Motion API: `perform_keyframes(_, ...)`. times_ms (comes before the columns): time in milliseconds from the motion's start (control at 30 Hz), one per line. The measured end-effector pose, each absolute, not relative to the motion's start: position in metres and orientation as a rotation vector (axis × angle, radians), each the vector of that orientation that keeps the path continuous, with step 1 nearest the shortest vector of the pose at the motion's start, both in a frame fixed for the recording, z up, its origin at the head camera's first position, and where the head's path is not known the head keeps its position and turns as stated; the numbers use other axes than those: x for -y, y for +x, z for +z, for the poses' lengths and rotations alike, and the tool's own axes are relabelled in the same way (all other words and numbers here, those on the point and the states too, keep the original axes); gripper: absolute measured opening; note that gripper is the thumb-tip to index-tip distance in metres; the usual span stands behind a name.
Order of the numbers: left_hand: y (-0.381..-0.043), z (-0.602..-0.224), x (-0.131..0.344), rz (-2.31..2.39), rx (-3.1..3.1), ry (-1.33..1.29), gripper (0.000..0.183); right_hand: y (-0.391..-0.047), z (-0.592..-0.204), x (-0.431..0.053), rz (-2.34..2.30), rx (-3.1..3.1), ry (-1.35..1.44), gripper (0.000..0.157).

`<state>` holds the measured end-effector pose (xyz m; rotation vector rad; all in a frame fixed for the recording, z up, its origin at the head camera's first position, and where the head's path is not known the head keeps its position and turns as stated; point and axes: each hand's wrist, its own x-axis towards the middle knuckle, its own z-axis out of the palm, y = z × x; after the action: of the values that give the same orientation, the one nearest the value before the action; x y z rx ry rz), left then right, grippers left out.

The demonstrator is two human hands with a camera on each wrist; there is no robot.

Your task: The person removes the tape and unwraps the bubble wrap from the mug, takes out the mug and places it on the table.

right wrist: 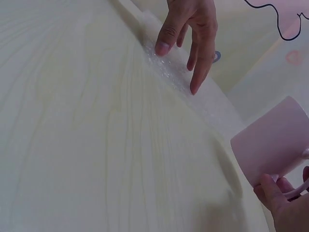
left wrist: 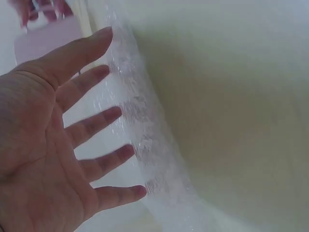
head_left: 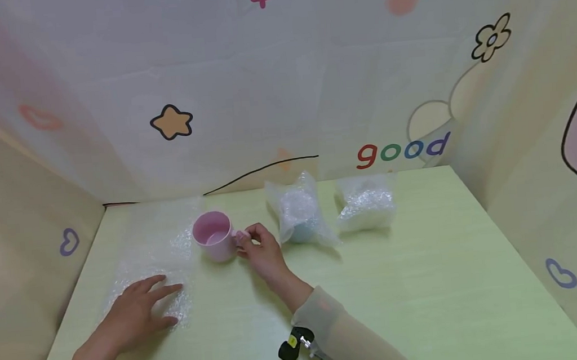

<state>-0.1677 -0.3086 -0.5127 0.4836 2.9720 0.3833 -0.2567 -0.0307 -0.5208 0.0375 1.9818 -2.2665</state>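
Note:
A pink mug (head_left: 216,239) is held by its handle in my right hand (head_left: 265,253), pinched between thumb and fingers. In the right wrist view the mug (right wrist: 273,140) is slightly tilted, and a shadow falls on the table below it. To its left, a sheet of clear bubble wrap (head_left: 159,249) lies spread on the table. My left hand (head_left: 136,313) is over the near end of that sheet, fingers spread; in the left wrist view its straight fingertips are at the edge of the bubble wrap (left wrist: 140,116).
Two bubble-wrapped bundles stand toward the back: one bundle (head_left: 298,204) shows something bluish inside, the other bundle (head_left: 369,202) is whitish. The pale wooden table (head_left: 429,282) is enclosed by printed cloth walls (head_left: 270,79). A small black camera (head_left: 295,343) is strapped at the right wrist.

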Motion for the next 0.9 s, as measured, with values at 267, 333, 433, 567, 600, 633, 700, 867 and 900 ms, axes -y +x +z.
perform_keyframes(267,-0.173,-0.511,0.343,0.426,-2.978,0.470,0.064,-0.261,-0.529,0.050,-2.262,-1.902,-0.024,0.016)
perform_keyframes(333,-0.175,-0.511,0.349,0.447,-2.975,0.484,0.065,-0.262,-0.530,0.055,-2.257,-1.896,-0.032,0.016)
perform_keyframes(433,-0.178,-0.512,0.354,0.482,-2.964,0.506,0.066,-0.264,-0.532,0.062,-2.249,-1.893,-0.038,0.016)
perform_keyframes(567,-0.182,-0.514,0.356,0.528,-2.946,0.515,0.065,-0.268,-0.530,0.069,-2.232,-1.901,-0.026,0.016)
perform_keyframes(600,-0.183,-0.514,0.356,0.538,-2.944,0.516,0.065,-0.269,-0.529,0.070,-2.227,-1.908,-0.021,0.016)
perform_keyframes(633,-0.184,-0.514,0.356,0.545,-2.940,0.513,0.065,-0.270,-0.528,0.072,-2.225,-1.912,-0.025,0.017)
perform_keyframes(700,-0.187,-0.514,0.356,0.554,-2.936,0.507,0.065,-0.272,-0.526,0.075,-2.223,-1.916,-0.028,0.017)
perform_keyframes(867,-0.190,-0.514,0.355,0.551,-2.938,0.500,0.065,-0.275,-0.519,0.084,-2.234,-1.901,-0.056,0.018)
perform_keyframes(900,-0.191,-0.514,0.355,0.550,-2.940,0.503,0.065,-0.276,-0.518,0.086,-2.234,-1.898,-0.059,0.018)
